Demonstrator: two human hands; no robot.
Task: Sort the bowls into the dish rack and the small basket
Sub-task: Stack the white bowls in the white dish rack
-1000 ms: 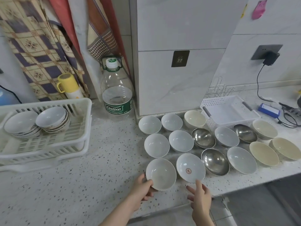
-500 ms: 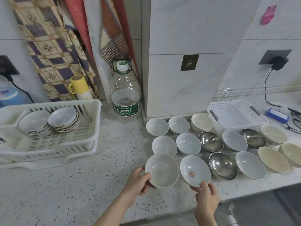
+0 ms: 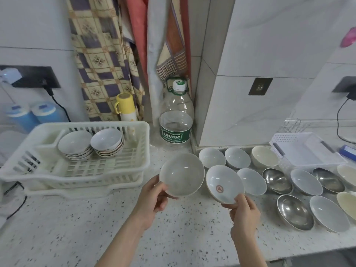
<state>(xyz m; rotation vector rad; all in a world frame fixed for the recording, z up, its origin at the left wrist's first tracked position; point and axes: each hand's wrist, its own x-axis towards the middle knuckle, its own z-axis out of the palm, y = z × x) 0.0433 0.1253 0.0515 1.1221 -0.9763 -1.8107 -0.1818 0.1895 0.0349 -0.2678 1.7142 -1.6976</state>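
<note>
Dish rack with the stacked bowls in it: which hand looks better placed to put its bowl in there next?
Probably the left hand. It grips the plain white bowl lifted just beside the dish rack. The right hand pinches the red-marked bowl farther from the rack, and would have to cross over the left.

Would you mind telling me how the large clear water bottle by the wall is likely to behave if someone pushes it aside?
The water bottle looks nearly empty, so it is probably light for its size. Being tall and standing upright, it may tip if pushed near the cap. Its thin clear plastic would likely flex rather than crack.
</note>
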